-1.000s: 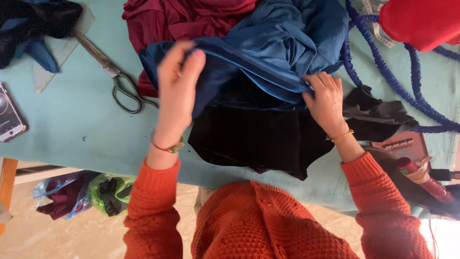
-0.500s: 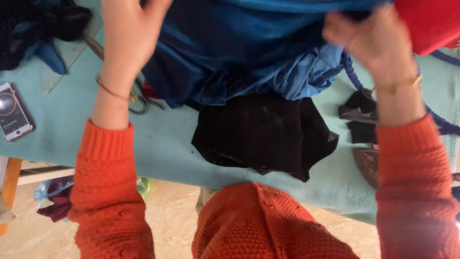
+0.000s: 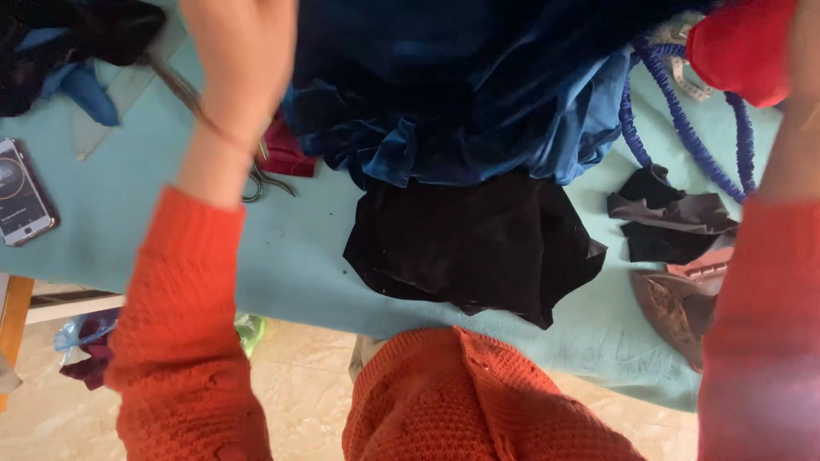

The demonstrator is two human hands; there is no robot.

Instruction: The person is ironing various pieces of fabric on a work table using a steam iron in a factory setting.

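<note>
Hands (image 3: 243, 60), seemingly 2, 1 blue cloth (image 3: 461, 102)

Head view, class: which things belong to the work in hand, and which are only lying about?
In hand:
blue velvet cloth
left hand, raised at the cloth
black cloth, beneath it

Lying about:
phone
scissors
blue cord
red cloth
iron

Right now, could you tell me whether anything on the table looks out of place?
The black velvet cloth droops over the turquoise table's near edge, and metal scissors lie half hidden beneath the left hand.
</note>
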